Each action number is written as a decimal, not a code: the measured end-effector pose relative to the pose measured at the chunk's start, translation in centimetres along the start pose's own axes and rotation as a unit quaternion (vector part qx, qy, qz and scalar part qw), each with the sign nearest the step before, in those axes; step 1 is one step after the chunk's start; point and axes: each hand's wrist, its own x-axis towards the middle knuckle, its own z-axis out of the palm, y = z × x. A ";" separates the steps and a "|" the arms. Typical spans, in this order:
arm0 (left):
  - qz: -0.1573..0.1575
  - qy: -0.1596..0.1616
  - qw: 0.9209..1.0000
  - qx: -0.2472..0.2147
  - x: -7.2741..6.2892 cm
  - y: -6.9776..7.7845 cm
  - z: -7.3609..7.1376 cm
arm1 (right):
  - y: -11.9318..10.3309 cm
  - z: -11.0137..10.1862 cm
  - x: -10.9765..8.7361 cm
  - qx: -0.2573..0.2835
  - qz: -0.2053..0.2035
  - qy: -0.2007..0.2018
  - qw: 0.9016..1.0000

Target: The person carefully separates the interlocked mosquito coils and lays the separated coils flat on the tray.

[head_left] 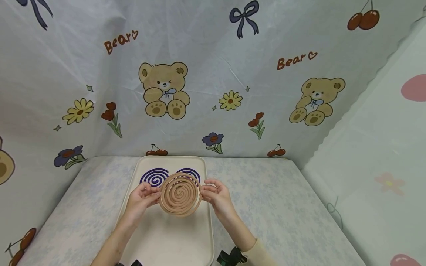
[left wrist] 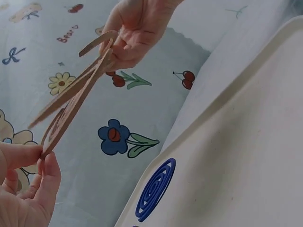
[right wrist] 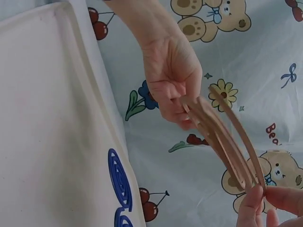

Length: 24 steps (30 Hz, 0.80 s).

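Note:
Between my two hands a tan spiral mosquito coil is held up above the tray, its flat side toward the head camera. My left hand pinches its left rim between thumb and fingers. On the opposite rim, my right hand pinches with thumb and fingertips. Seen nearly edge-on in the left wrist view, the coil shows strands standing apart from one another. One outer strand also bows away from the rest of the coil in the right wrist view.
A cream tray lies on the pale mottled table. Two dark blue spirals lie side by side near its far end, the right one partly behind the tan coil. A bear-print cloth hangs behind the table.

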 end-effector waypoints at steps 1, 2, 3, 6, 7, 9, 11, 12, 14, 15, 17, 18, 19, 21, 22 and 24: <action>0.002 0.004 1.000 0.000 -0.1 0.0 0.1 | 0.0 0.1 0.0 0.000 0.001 0.003 1.000; 0.005 0.008 1.000 0.001 -0.2 0.0 0.2 | 0.1 0.2 0.0 -0.001 0.000 0.006 1.000; 0.010 0.011 1.000 0.003 -0.3 0.1 0.3 | 0.2 0.2 0.0 -0.004 -0.002 0.010 1.000; 0.031 0.020 0.999 0.021 -0.6 0.3 0.7 | 0.3 0.4 0.0 -0.015 -0.020 0.017 1.000; 0.039 0.023 0.998 0.030 -0.7 0.4 0.9 | 0.3 0.4 0.0 -0.019 -0.028 0.018 0.999; 0.051 0.030 0.997 0.045 -0.7 0.5 1.1 | 0.2 0.5 -0.1 -0.024 -0.040 0.019 0.999; 0.057 0.032 0.997 0.052 -0.8 0.5 1.3 | 0.1 0.6 -0.1 -0.025 -0.045 0.018 0.999; 0.056 0.033 0.997 0.051 -0.8 0.5 1.3 | 0.0 0.6 -0.1 -0.025 -0.045 0.019 0.998; 0.046 0.034 0.998 0.040 -0.8 0.4 1.2 | -0.1 0.6 -0.1 -0.023 -0.040 0.024 0.999; 0.042 0.036 0.998 0.035 -0.8 0.4 1.1 | -0.1 0.5 -0.1 -0.023 -0.036 0.027 0.999; 0.031 0.041 0.998 0.024 -0.7 0.2 0.9 | -0.2 0.5 -0.1 -0.017 -0.028 0.034 0.999; 0.026 0.043 0.999 0.014 -0.7 0.2 0.7 | -0.2 0.4 0.0 -0.013 -0.025 0.038 0.999; 0.020 0.046 0.999 0.007 -0.7 0.1 0.5 | -0.1 0.4 0.0 -0.008 -0.020 0.042 0.999; 0.011 0.050 0.999 -0.012 -0.6 0.1 0.0 | -0.1 0.2 0.0 -0.001 -0.015 0.048 0.999; 0.006 0.052 0.998 -0.021 -0.6 0.0 -0.2 | -0.1 0.2 0.1 0.006 -0.013 0.050 0.999; -0.002 0.056 0.998 -0.034 -0.5 0.0 -0.7 | 0.0 0.1 0.1 0.012 -0.011 0.053 0.998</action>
